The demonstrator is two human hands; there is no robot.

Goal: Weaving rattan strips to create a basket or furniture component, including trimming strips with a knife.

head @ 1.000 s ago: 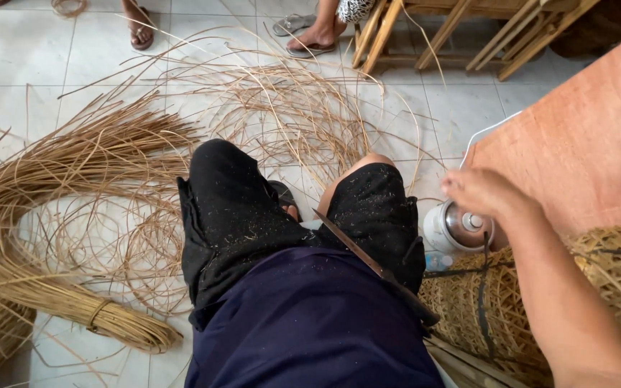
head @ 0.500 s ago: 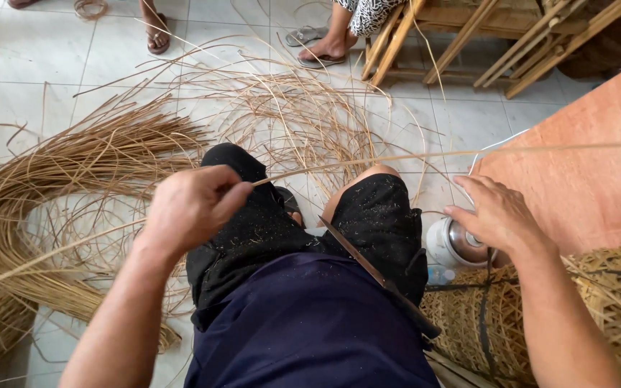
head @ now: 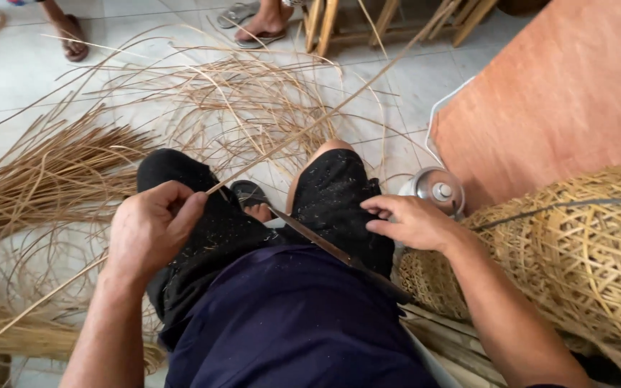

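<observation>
Pale floor tiles [head: 8,86] are lying under loose heaps of tan rattan strands [head: 52,172] where a seated person is working. The left hand [head: 154,228] is closing in a fist on 1 long thin rattan strip [head: 310,133], which is slanting up over the knees, apparently to keep it taut. The right hand [head: 410,221], fingers half open and holding nothing, is resting on the dark shorts [head: 332,197] beside a long knife [head: 325,248] lying across the lap. A round woven basket [head: 576,251] is sitting at the right.
</observation>
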